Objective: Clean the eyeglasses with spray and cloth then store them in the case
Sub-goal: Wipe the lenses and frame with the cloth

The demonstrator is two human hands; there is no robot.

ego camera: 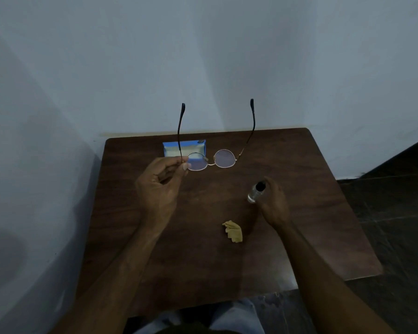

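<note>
Round thin-rimmed eyeglasses (pixel 223 159) hang in the air over the table, both temples unfolded and pointing up and away. My left hand (pixel 161 182) pinches them at the left hinge between thumb and fingers. My right hand (pixel 273 201) grips a small clear spray bottle (pixel 255 192) with a black cap, tilted, low over the table right of centre. A crumpled yellow cloth (pixel 233 231) lies on the table between my forearms. A blue case (pixel 185 148) sits at the back of the table, partly behind the left lens.
The dark wooden table (pixel 323 213) stands in a corner against pale walls. Its right edge drops to a dark tiled floor. My knees in light trousers show at the bottom edge.
</note>
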